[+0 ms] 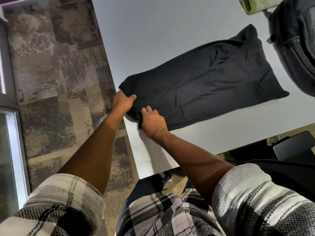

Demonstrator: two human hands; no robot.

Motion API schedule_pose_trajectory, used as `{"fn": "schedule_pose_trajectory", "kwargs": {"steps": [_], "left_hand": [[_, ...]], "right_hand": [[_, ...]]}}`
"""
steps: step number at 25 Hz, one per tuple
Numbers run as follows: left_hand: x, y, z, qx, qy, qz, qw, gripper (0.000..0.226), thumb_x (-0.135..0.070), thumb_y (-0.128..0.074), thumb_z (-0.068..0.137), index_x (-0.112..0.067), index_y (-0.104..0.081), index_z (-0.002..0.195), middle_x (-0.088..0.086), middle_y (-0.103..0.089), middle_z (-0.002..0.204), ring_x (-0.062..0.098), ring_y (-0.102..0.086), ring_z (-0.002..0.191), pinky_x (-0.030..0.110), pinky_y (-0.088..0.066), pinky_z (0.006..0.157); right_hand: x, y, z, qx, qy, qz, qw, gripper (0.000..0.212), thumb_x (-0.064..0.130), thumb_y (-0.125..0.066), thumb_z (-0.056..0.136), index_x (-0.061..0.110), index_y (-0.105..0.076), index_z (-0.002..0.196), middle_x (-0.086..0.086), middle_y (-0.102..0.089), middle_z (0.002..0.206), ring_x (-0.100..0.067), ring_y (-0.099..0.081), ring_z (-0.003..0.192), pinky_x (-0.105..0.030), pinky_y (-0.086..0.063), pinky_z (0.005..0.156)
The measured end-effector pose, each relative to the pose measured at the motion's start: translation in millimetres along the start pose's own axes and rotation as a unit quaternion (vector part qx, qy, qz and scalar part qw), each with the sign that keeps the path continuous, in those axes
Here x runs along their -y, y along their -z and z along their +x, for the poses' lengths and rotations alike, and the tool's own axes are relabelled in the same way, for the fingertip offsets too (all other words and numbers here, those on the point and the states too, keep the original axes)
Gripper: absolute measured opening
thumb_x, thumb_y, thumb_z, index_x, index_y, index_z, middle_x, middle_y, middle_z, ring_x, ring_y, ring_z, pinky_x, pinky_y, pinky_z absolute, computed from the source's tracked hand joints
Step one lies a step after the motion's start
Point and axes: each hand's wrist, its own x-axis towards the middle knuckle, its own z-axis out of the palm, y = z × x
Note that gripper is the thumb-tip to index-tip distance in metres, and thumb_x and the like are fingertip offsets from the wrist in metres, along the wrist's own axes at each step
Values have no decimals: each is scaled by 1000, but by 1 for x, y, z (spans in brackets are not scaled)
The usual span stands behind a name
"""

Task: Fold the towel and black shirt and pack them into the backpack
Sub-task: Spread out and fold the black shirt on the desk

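1. Black, thin knit cloth: the black shirt (pixel 204 86) lies flattened into a long narrow panel on the white bench (pixel 153 31), running from the near left edge toward the far right, already folded lengthwise by the look of it.
2. The left hand (pixel 123 103) grasps the shirt's near-left end at the bench edge, thumb on top and fingers curled under the hem.
3. The right hand (pixel 152 120) sits just beside it on the same end, fingers curled into a bunched bit of cloth; it looks like a pinch on the hem.
4. The green towel (pixel 252 5) lies folded at the far right corner, touching or just beside the dark backpack (pixel 293 48), which rests along the right edge, well apart from both hands.
5. Handling, as a judgement: the shirt is light, limp and prone to wrinkling, so it will sag and lose its fold if lifted by one point. The two corners of the near end, spread apart, would keep the edge straight while carrying it over toward the far end.
6. The cloth should slide easily on the smooth bench, so dragging may undo the fold.
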Motion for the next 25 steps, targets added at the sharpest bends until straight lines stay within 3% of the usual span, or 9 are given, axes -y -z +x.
{"fn": "schedule_pose_trajectory", "kwargs": {"steps": [6,12,16,18,21,25], "left_hand": [[8,38,-2,17,16,-120,993,49,-27,-73,87,-9,-60,131,10,-67,121,26,-66,104,36,-56,88],[-58,47,-19,17,-11,-172,985,48,-27,-73,86,-7,-58,128,11,-67,116,26,-68,99,39,-60,81],[-121,31,-36,29,-19,-233,972,52,-26,-72,87,-8,-53,132,11,-68,113,24,-70,94,31,-59,63],[-156,15,-45,25,-24,-255,966,50,-24,-71,88,-8,-51,131,9,-68,107,22,-70,91,27,-58,59],[-213,-13,-64,26,-48,-279,959,32,-19,-67,90,-11,-53,118,5,-66,95,16,-68,82,24,-57,56],[-290,-69,-76,42,-89,-256,962,28,-21,-66,88,-11,-57,112,6,-66,98,17,-67,85,21,-53,50]], "right_hand": [[14,21,-7,-4,41,113,993,17,19,-51,97,13,-49,113,-10,-52,113,-34,-56,102,-42,-42,77],[1,75,-21,-51,70,215,973,12,21,-54,94,14,-46,98,-7,-51,92,-28,-56,82,-42,-47,70],[-37,127,-31,-82,117,297,944,17,16,-57,95,14,-40,91,-1,-48,80,-11,-44,66,-18,-32,54],[-65,159,-36,-88,124,320,935,18,17,-57,97,14,-41,90,4,-47,75,-7,-45,65,-15,-36,55],[-112,203,-42,-104,111,342,927,16,22,-56,98,16,-45,90,6,-49,74,-8,-46,65,-17,-35,57],[-182,248,-43,-115,82,398,906,21,25,-58,96,22,-44,81,9,-46,72,-7,-45,66,-28,-38,65]]}}
